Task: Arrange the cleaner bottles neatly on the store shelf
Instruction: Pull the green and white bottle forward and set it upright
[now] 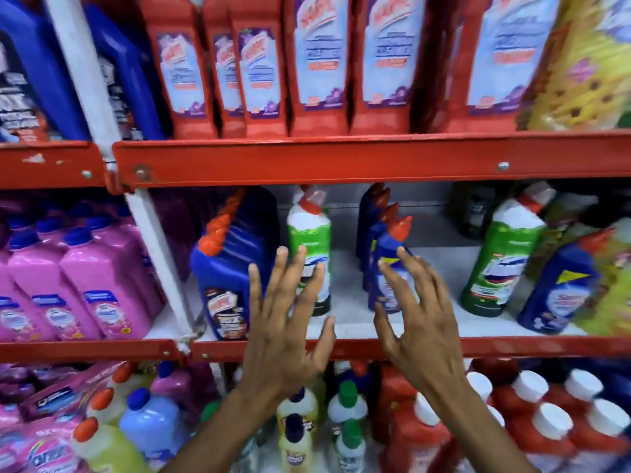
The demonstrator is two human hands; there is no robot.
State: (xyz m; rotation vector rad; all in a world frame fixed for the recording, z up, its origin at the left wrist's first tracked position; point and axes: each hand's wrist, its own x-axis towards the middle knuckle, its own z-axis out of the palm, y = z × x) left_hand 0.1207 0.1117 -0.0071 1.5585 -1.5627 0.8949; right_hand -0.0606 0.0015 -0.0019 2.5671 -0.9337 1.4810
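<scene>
On the middle shelf [358,348] stand cleaner bottles with red angled caps. A green bottle [309,233] is upright behind the fingertips of my left hand [283,322], which is spread open and holds nothing. A row of blue bottles [386,254] runs back from the front; my right hand [420,319] hovers open in front of the nearest one, fingers curled, not gripping. A large blue bottle [228,268] stands left of my left hand. Farther right lean another green bottle [498,257] and a blue bottle [560,288].
Red bottles [321,63] fill the top shelf above a red rail [341,158]. Pink bottles [85,278] crowd the left bay behind a white upright [160,257]. The lower shelf holds mixed bottles [532,414]. Bare white shelf [345,278] shows between the green and blue bottles.
</scene>
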